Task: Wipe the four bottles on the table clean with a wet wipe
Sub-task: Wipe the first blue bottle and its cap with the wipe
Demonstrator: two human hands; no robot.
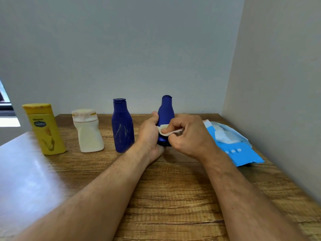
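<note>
My left hand (150, 134) grips a dark blue bottle (166, 112) around its lower body, holding it upright just above the wooden table (173, 188). My right hand (187, 134) pinches a white wet wipe (165, 130) and presses it against the bottle's front. To the left stand three more bottles in a row: a second dark blue bottle (122, 126) with pale smears, a white bottle (87, 131) with a stained cap, and a yellow bottle (44, 128).
A blue pack of wet wipes (234, 146) lies open at the right, close to the side wall (278, 101), with a wipe sticking out. A grey back wall runs behind the bottles. The table's left part shows a bright glare.
</note>
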